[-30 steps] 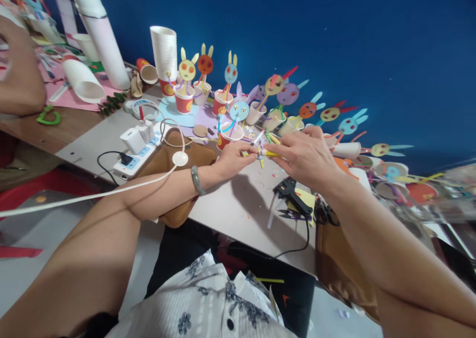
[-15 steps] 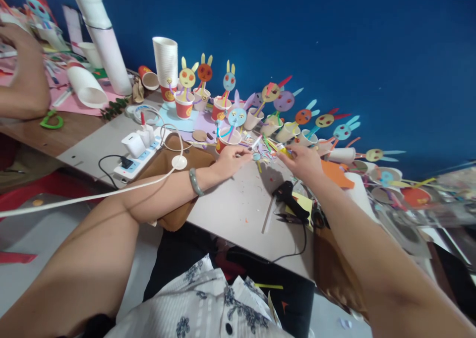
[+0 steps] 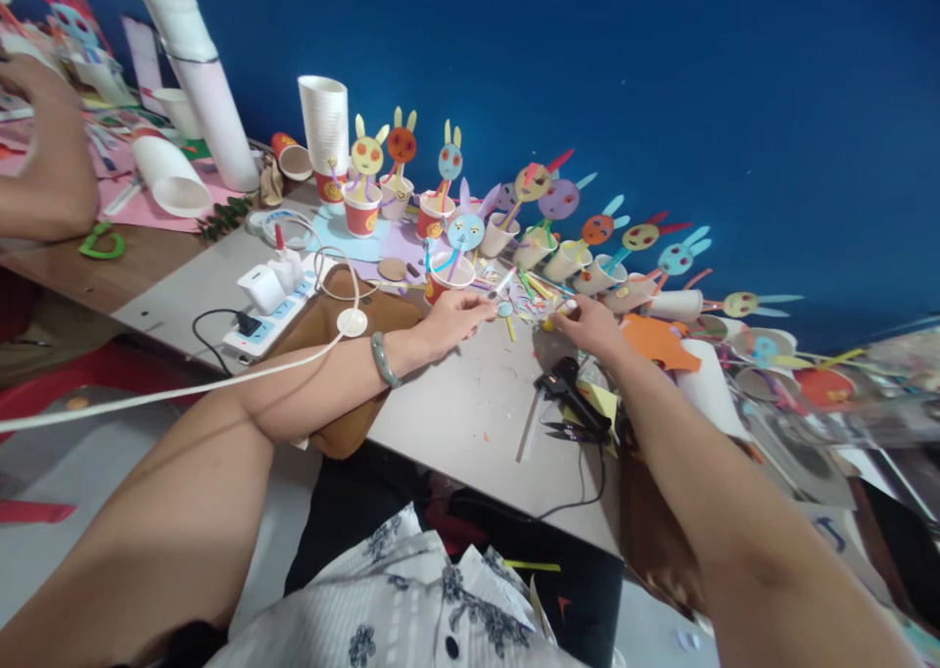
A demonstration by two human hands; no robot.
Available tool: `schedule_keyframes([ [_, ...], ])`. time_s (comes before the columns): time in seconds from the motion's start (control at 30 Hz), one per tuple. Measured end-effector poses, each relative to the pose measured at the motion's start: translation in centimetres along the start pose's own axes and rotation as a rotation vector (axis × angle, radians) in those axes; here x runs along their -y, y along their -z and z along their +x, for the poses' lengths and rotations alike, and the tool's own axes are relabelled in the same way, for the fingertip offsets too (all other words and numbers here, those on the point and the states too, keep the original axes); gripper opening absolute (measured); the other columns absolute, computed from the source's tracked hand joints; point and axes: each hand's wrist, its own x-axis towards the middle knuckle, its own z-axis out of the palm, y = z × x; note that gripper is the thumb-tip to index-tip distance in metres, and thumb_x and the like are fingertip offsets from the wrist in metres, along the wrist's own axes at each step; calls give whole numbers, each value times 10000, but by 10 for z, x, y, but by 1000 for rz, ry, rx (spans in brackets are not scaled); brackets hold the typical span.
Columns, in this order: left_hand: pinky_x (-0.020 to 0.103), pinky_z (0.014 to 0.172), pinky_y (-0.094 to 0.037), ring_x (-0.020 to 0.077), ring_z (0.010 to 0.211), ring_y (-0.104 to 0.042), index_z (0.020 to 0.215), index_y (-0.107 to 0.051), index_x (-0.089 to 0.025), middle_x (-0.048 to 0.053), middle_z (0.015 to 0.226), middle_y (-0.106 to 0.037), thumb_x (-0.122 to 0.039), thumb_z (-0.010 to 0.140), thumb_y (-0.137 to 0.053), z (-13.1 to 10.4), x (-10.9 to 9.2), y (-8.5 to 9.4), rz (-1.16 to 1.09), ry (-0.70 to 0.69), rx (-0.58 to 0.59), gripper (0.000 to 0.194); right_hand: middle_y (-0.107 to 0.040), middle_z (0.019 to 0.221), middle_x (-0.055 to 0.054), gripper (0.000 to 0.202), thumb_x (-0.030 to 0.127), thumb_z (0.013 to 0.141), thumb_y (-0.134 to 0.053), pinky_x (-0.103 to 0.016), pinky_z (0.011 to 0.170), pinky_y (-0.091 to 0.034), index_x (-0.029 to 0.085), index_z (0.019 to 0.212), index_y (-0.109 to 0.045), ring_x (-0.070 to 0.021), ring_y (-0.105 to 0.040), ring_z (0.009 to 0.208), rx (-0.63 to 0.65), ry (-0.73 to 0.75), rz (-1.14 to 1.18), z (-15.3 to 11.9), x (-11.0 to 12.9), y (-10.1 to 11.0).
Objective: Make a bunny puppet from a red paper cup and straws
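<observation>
My left hand (image 3: 456, 319), with a green bangle (image 3: 383, 358) at its wrist, pinches a small light-blue paper disc (image 3: 504, 309) by its edge. To the right, my right hand (image 3: 589, 323) is closed around a small yellow bottle with a white top (image 3: 568, 308). Paper scraps (image 3: 525, 294) lie heaped between and behind the two hands. A red cup with a blue rabbit-faced figure (image 3: 466, 231) stands just behind my left hand. The black glue gun (image 3: 575, 394) rests on the table below my right hand.
A row of rabbit figures in cups (image 3: 540, 242) lines the blue wall. At left are a power strip (image 3: 275, 313), a white cable (image 3: 183, 388), a tall stack of cups (image 3: 324, 124) and another person's arm (image 3: 51, 159). Dark scissors (image 3: 573, 432) lie near the glue gun.
My right hand has shifted slightly and turned, bringing the bottle's white top to the right and lower. My left hand has hardly moved and still holds the disc.
</observation>
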Motion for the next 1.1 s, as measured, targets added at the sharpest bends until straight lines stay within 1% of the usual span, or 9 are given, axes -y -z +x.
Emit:
schedule_keyframes([
  [0.2,193,438,-213,-2,398,-347,662,-600,-132,-78,555,-537,-41,1027,-620,-2,-4,-2,-22,39,6,377,-732,784,-51,314,459,729,-822,-359,674,-504,237,875,-656,-255,-665,719,51,-11,17,4,-10,4],
  [0.4,186,446,-223,-15,397,-359,683,-596,-122,-54,643,-606,-48,1020,-637,4,2,0,-86,37,46,347,-758,804,-66,642,507,701,-882,-406,687,-549,181,1220,-688,-290,-702,699,65,-16,56,4,-18,14],
  [0.5,184,445,-229,-15,400,-377,701,-607,-117,-36,689,-633,-52,1013,-637,6,4,2,-123,42,96,320,-777,893,-99,595,426,720,-881,-473,828,-573,186,1239,-716,-337,-734,857,-154,100,6,-11,-2,24],
  [0.53,183,444,-232,-14,403,-380,705,-608,-117,-30,701,-642,-57,1010,-636,6,5,2,-135,50,115,312,-784,937,-109,505,404,759,-853,-490,876,-573,197,1205,-737,-339,-737,902,-240,182,31,-19,7,27],
  [0.6,184,442,-233,-12,407,-375,706,-600,-120,-17,717,-653,-67,1004,-624,7,7,2,-159,68,152,304,-789,942,-96,256,399,880,-760,-470,891,-581,232,1073,-779,-299,-739,886,-291,381,174,-36,28,33],
  [0.67,184,442,-236,-8,409,-371,698,-590,-122,-9,718,-648,-65,996,-591,7,8,2,-188,77,195,304,-784,877,-65,173,425,929,-744,-427,846,-589,261,962,-790,-253,-726,804,-242,552,319,-53,51,38],
  [0.77,179,446,-258,2,416,-387,706,-596,-122,-7,707,-631,-76,963,-575,7,9,3,-235,87,273,262,-794,884,-55,178,432,924,-787,-392,798,-590,270,995,-812,-232,-726,794,-183,668,446,-70,80,42],
  [0.9,174,440,-273,22,419,-399,751,-616,-125,-6,686,-613,-115,920,-598,7,9,3,-294,124,353,171,-807,900,-54,201,453,922,-809,-383,803,-596,269,999,-831,-226,-735,818,-123,673,555,-77,99,44],
  [1.1,164,448,-310,37,448,-433,732,-616,-114,21,680,-609,-75,915,-536,7,10,4,-375,163,399,203,-793,808,-47,305,552,890,-837,-375,787,-583,250,855,-821,-225,-726,787,-20,606,691,-74,107,41],
])
